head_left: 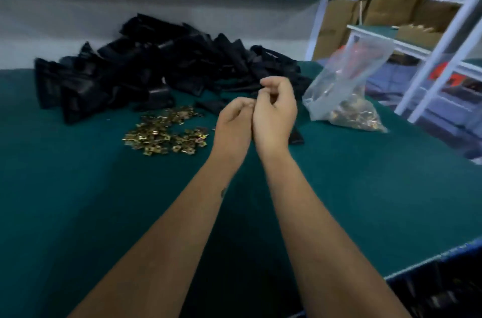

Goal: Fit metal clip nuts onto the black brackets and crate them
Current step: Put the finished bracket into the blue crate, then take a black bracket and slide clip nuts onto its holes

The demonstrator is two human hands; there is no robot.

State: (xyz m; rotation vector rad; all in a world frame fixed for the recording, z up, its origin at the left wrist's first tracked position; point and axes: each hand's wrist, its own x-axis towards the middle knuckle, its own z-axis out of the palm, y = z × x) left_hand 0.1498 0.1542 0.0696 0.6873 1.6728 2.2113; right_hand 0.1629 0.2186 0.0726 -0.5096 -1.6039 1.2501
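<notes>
Both hands met, fingers curled | left hand [233, 122] and right hand [273, 111]: contents hidden, blurred | loose brass-coloured metal clip nuts [164, 132] lay left | black plastic brackets heap [156, 67] lay beyond.

Both forearms are bare to the bottom edge of the view, with no sleeves, gloves, watch or rings on them. The left forearm [182, 213] carries a small dark mark, perhaps a tattoo, at 1 o'clock from its middle, below the wrist.
</notes>
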